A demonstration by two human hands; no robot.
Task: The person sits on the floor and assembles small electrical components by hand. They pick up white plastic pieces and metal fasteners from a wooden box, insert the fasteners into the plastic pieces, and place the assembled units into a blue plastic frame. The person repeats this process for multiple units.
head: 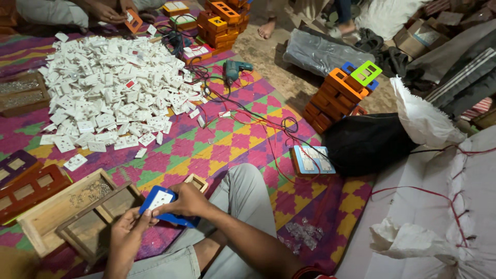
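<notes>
Step in hand: you appear to be seating a white socket module (pixel 161 199) into a blue frame (pixel 166 208) held over your lap.
Right hand (pixel 188 200): closed over the frame's top edge, fingertips pressing the module.
Left hand (pixel 126 231): just below it, fingers pinching the frame's near corner.
Nearby: wooden tray (pixel 77 214) to the left of your hands; white module pile (pixel 111 90) well beyond them on the mat.
Next move, judged: needs even pressure and square alignment.

Blue frame (pixel 170 206) glossy plastic; white sockets (pixel 111 98) smooth plastic; tray (pixel 49 214) raw matt wood; mat (pixel 206 144) woven.
</notes>
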